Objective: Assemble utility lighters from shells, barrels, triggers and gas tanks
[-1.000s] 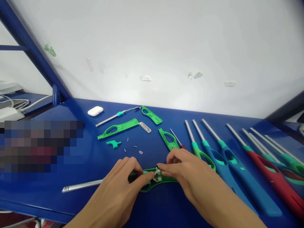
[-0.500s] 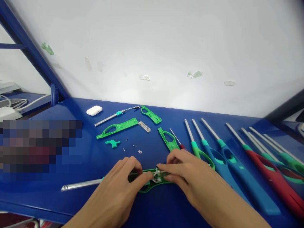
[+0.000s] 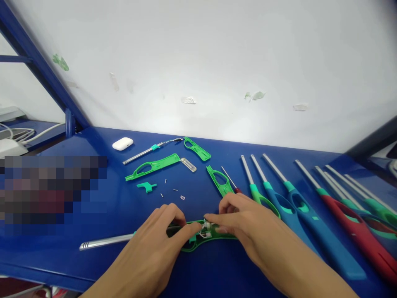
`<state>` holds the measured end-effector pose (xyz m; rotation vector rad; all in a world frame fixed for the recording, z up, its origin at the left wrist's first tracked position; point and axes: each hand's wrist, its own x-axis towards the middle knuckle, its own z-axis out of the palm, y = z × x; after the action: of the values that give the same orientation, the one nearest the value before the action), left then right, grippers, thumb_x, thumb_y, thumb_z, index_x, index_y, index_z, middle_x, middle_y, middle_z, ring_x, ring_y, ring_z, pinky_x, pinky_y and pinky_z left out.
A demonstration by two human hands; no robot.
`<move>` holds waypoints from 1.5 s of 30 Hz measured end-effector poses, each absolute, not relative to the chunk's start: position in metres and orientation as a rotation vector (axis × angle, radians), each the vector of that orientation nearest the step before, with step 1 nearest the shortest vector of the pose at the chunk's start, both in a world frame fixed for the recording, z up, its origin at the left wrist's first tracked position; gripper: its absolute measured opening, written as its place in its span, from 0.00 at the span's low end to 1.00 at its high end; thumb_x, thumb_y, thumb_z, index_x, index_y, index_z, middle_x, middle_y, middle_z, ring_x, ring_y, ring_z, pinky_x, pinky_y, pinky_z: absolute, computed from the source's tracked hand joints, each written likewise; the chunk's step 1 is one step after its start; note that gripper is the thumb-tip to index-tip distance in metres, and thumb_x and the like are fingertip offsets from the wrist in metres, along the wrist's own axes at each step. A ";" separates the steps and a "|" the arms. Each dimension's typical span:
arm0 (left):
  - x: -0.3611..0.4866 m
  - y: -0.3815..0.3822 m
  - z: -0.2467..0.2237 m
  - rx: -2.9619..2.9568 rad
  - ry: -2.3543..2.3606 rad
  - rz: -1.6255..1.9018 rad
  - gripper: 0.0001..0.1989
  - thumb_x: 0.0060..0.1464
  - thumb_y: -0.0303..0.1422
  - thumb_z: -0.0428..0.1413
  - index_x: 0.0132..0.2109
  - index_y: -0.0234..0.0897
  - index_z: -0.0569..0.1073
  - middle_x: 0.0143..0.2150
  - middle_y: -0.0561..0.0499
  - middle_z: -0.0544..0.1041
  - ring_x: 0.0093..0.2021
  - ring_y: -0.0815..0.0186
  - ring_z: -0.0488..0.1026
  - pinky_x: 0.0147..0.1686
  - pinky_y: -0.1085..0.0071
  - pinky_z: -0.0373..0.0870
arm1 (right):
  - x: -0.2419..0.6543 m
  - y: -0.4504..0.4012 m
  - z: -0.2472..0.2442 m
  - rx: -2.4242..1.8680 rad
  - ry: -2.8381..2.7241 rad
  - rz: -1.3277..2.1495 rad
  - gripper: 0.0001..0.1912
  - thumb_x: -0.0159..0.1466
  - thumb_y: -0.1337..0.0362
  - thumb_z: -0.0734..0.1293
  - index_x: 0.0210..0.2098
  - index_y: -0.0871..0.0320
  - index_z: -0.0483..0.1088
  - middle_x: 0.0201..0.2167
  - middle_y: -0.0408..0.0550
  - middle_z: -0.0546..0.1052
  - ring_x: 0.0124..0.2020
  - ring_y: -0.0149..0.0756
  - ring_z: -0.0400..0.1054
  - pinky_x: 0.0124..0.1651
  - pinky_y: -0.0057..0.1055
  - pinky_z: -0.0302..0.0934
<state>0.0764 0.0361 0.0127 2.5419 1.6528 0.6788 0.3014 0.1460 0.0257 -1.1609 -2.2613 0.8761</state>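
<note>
An opened green utility lighter point(image 3: 196, 245) lies in front of me, its long metal tube point(image 3: 107, 241) pointing left. White wires and small inner parts show in its shell. My left hand point(image 3: 161, 238) is closed around the handle near the tube, thumb resting by the wires. My right hand point(image 3: 245, 223) grips the other end with bent fingers, fingertips on the inner parts beside a clear piece. Both palms hide much of the shell.
Beyond my hands lie green shell halves point(image 3: 159, 164), a teal trigger point(image 3: 147, 187), a clear fuel tank point(image 3: 188, 165), several screws, a screwdriver point(image 3: 229, 179), a loose metal tube point(image 3: 141, 155) and a white case point(image 3: 123, 143). Several whole lighters point(image 3: 328, 231) lie at right.
My right fingers have shifted slightly on the lighter, and its right end shows a little more under them. My left hand stays nearly still.
</note>
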 end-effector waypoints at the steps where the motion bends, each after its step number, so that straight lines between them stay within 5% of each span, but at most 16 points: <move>1: 0.077 0.036 0.013 2.549 1.648 0.696 0.35 0.58 0.12 0.41 0.63 0.49 0.68 0.45 0.49 0.69 0.39 0.63 0.71 0.38 0.67 0.75 | 0.301 0.147 0.024 -1.178 -2.237 0.897 0.15 0.72 0.55 0.68 0.29 0.52 0.71 0.26 0.42 0.71 0.31 0.35 0.75 0.25 0.27 0.71; 9: 0.076 0.034 0.014 2.546 1.620 0.716 0.28 0.63 0.14 0.43 0.62 0.45 0.70 0.46 0.48 0.70 0.41 0.62 0.71 0.41 0.65 0.76 | 0.294 0.144 0.024 -1.309 -2.090 1.021 0.15 0.66 0.57 0.72 0.25 0.52 0.68 0.24 0.41 0.68 0.28 0.34 0.72 0.24 0.26 0.67; 24: 0.073 0.035 0.007 2.537 1.596 0.678 0.35 0.60 0.12 0.42 0.66 0.48 0.66 0.49 0.47 0.69 0.43 0.61 0.70 0.43 0.63 0.75 | 0.285 0.136 0.026 -1.397 -1.791 1.273 0.16 0.62 0.57 0.73 0.24 0.51 0.65 0.25 0.39 0.62 0.27 0.33 0.71 0.28 0.29 0.74; 34: 0.074 0.036 0.003 2.577 1.615 0.684 0.35 0.58 0.12 0.42 0.64 0.49 0.68 0.47 0.49 0.67 0.41 0.63 0.68 0.41 0.65 0.73 | 0.305 0.142 0.022 -1.143 -2.108 1.036 0.10 0.71 0.58 0.68 0.34 0.49 0.78 0.28 0.42 0.72 0.28 0.34 0.74 0.25 0.27 0.69; 45: 0.074 0.035 0.000 2.599 1.648 0.659 0.36 0.57 0.11 0.42 0.64 0.51 0.67 0.47 0.49 0.68 0.41 0.62 0.69 0.39 0.65 0.72 | 0.312 0.136 0.052 -0.883 -2.661 0.403 0.16 0.71 0.69 0.64 0.47 0.44 0.81 0.37 0.43 0.75 0.37 0.36 0.74 0.31 0.28 0.68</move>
<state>0.0735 0.0351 0.0004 2.5992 1.6477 0.6590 0.3124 0.1358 0.0522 -0.8832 -2.6609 0.4029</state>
